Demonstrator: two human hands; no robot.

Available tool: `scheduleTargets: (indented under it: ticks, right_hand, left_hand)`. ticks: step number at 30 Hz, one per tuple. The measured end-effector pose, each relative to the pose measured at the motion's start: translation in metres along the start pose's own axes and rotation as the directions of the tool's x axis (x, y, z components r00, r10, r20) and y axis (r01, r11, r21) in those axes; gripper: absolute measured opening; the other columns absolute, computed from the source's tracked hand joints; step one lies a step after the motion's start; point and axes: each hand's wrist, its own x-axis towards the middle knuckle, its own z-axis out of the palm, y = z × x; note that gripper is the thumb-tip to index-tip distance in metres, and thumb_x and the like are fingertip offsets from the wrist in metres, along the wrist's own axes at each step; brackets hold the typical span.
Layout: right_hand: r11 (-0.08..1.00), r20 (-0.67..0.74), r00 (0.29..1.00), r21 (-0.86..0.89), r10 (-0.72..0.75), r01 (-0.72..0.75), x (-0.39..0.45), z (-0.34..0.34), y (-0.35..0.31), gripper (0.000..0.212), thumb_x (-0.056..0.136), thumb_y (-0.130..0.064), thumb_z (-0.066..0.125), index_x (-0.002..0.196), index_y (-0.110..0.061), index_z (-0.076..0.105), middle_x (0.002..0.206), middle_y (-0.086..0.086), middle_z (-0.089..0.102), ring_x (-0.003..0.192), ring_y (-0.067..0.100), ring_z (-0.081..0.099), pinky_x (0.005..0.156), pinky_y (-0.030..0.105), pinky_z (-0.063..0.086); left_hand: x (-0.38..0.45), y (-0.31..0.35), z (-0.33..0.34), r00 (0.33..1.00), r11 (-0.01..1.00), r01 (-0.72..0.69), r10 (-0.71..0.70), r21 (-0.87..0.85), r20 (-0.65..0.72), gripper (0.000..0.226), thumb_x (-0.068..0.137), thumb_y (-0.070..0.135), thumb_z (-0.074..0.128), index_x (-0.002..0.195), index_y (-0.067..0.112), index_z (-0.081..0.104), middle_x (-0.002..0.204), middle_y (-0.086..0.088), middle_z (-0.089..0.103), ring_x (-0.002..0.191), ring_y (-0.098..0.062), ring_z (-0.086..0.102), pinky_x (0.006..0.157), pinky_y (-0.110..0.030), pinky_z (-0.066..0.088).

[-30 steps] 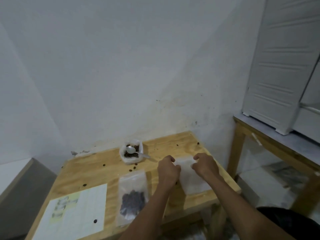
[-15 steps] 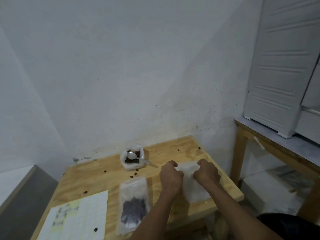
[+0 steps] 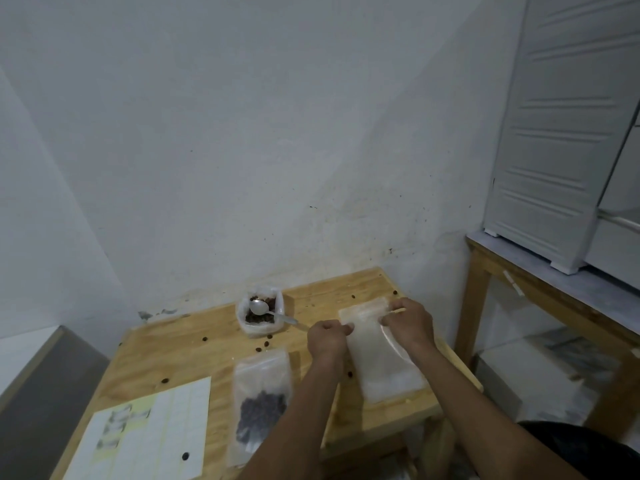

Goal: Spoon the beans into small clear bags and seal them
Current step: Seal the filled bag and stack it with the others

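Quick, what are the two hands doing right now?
Left hand: closed, pinching the left edge of the empty bag.
Right hand: closed, pinching the bag's top.

You are in a plain home corner: a bare, stained white wall (image 3: pixel 277 150), a plywood counter (image 3: pixel 180 355), and a grey plastic drawer cabinet (image 3: pixel 561 133) on a wooden bench (image 3: pixel 540 282).

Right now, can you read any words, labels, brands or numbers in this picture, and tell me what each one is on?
No text can be read.
Sheet of paper on the table: grid lines and dark smudged marks on a yellow patch, too blurred to read.
Filled bag, empty bag, bean container, cabinet: no print visible.
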Motion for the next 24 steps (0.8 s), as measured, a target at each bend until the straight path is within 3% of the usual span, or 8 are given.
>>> scheduleTargets:
  ticks: [2, 5, 9, 13, 17, 21, 24]
  right_hand:
    - [0.998, 0.001, 1.000, 0.057, -0.020, 0.020, 0.000, -0.005, -0.010, 0.010, 0.078, -0.011, 0.075, 0.078, -0.017, 0.067, 0.088, 0.001, 0.069, 0.073, 0.020, 0.061, 0.062, 0.029, 0.046]
    - [0.983, 0.081, 0.990, 0.152, -0.112, 0.099, -0.001, -0.014, -0.030, 0.022, 0.083, -0.020, 0.075, 0.067, -0.015, 0.060, 0.067, -0.002, 0.061, 0.064, 0.020, 0.055, 0.060, 0.030, 0.042]
    - [0.944, 0.206, 0.956, 0.298, -0.207, 0.141, -0.011, -0.022, -0.069, 0.032, 0.096, -0.039, 0.068, 0.088, -0.009, 0.075, 0.076, 0.003, 0.073, 0.059, 0.017, 0.064, 0.055, 0.029, 0.046]
    - [0.935, 0.384, 0.869, 0.287, -0.313, 0.210, -0.028, -0.020, -0.103, 0.010, 0.092, -0.014, 0.073, 0.099, -0.008, 0.077, 0.075, 0.004, 0.069, 0.062, 0.014, 0.061, 0.054, 0.024, 0.051]
    - [0.934, 0.518, 0.777, 0.227, -0.357, 0.278, -0.045, 0.001, -0.127, 0.020, 0.085, 0.000, 0.074, 0.103, -0.008, 0.075, 0.069, 0.009, 0.066, 0.060, 0.016, 0.060, 0.058, 0.028, 0.053]
    - [0.909, 0.540, 0.733, 0.197, -0.414, 0.368, -0.060, 0.024, -0.142, 0.027, 0.084, 0.004, 0.072, 0.106, -0.011, 0.072, 0.077, 0.011, 0.076, 0.070, 0.020, 0.071, 0.063, 0.032, 0.057]
    - [0.891, 0.521, 0.726, 0.201, -0.450, 0.408, -0.065, 0.039, -0.148, 0.030, 0.083, 0.007, 0.070, 0.107, -0.012, 0.071, 0.073, 0.010, 0.075, 0.070, 0.021, 0.069, 0.062, 0.031, 0.056]
  left_hand:
    - [-0.003, 0.009, -0.003, 0.998, 0.996, 0.033, -0.030, -0.083, 0.047, 0.012, 0.089, 0.009, 0.076, 0.083, 0.008, 0.066, 0.079, -0.010, 0.061, 0.068, -0.021, 0.052, 0.060, -0.033, 0.049]
    - [-0.005, 0.026, -0.012, 0.987, 0.985, 0.036, -0.009, -0.171, 0.160, 0.010, 0.095, 0.012, 0.069, 0.088, 0.011, 0.064, 0.071, -0.003, 0.057, 0.063, -0.017, 0.052, 0.056, -0.029, 0.044]
    - [-0.007, 0.054, -0.039, 0.957, 0.983, -0.129, 0.158, -0.133, 0.245, 0.002, 0.098, 0.013, 0.065, 0.099, 0.015, 0.066, 0.078, 0.001, 0.064, 0.070, -0.012, 0.058, 0.064, -0.027, 0.047]
    - [-0.011, 0.079, -0.074, 0.919, 0.953, -0.297, 0.303, -0.063, 0.253, 0.008, 0.092, 0.009, 0.070, 0.093, 0.016, 0.070, 0.078, 0.001, 0.070, 0.067, -0.013, 0.058, 0.061, -0.023, 0.043]
    - [-0.010, 0.092, -0.106, 0.867, 0.883, -0.469, 0.462, -0.009, 0.187, 0.011, 0.092, 0.002, 0.070, 0.087, 0.012, 0.071, 0.072, 0.000, 0.071, 0.057, -0.001, 0.058, 0.053, -0.013, 0.043]
    - [-0.007, 0.097, -0.136, 0.839, 0.845, -0.532, 0.519, 0.049, 0.163, 0.013, 0.089, -0.002, 0.070, 0.087, 0.010, 0.073, 0.075, -0.002, 0.072, 0.065, -0.004, 0.062, 0.065, -0.019, 0.045]
    - [-0.003, 0.095, -0.152, 0.792, 0.772, -0.610, 0.602, 0.180, 0.102, 0.015, 0.086, 0.011, 0.077, 0.099, 0.016, 0.073, 0.090, 0.001, 0.071, 0.083, -0.008, 0.064, 0.078, -0.024, 0.049]
